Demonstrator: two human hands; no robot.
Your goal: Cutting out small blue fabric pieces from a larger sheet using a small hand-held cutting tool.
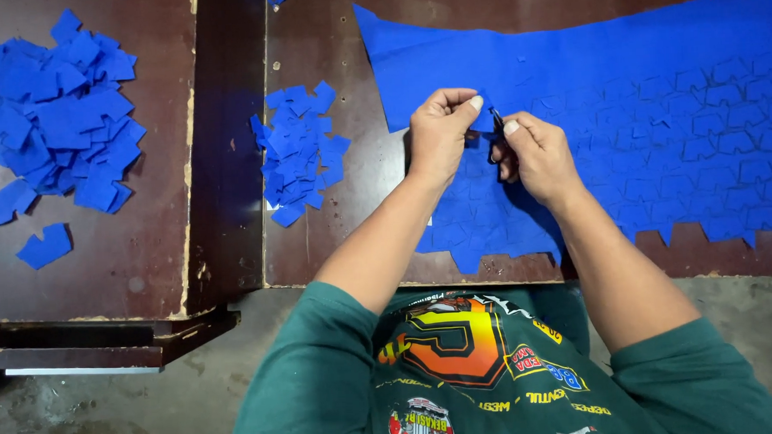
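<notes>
A large blue sheet (658, 84) marked with outlined shapes lies across the brown table (335, 237). My left hand (439, 132) pinches a small blue piece of the sheet between thumb and fingers. My right hand (535, 154) grips small black scissors (495, 125), whose blades meet the blue piece right beside my left fingertips. Both hands hover over the sheet's near left part, touching each other at the fingertips.
A small pile of cut blue pieces (301, 151) lies left of my hands. A bigger pile of blue pieces (56, 114) sits on a second brown table (102, 273) at the far left, across a dark gap. The concrete floor (108, 420) is below.
</notes>
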